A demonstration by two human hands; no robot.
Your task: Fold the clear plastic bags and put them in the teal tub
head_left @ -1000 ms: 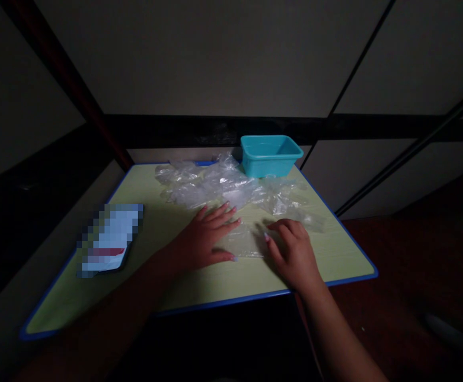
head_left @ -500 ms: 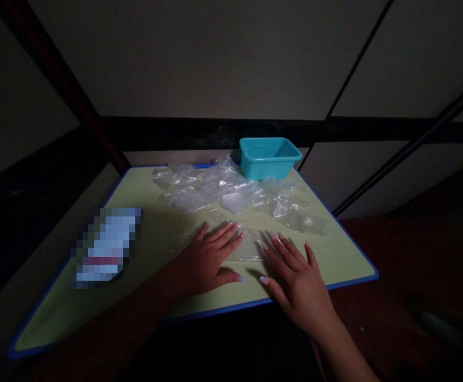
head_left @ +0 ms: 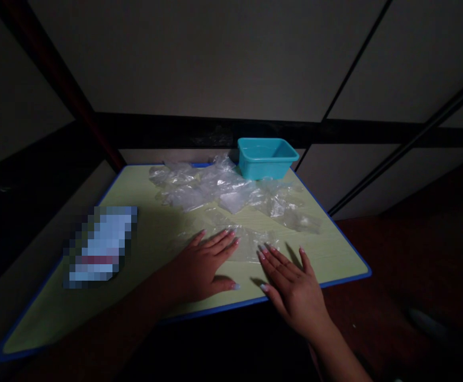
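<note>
In the head view, the right hand has its long fingers closer together than before, the thumb apart; the left hand remains spread. Both lie at the flat, clear plastic bag, near the front of the pale yellow-green, blue-edged table. Behind is a dark-banded, greyish panelled wall.

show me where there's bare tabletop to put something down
Bare tabletop shows between the blurred phone-like item and the left hand, and between the right hand and the right blue edge. It's crowded at the back, with crumpled clear plastic beside the teal bin, and where flatter plastic lies at the fingertips.
</note>
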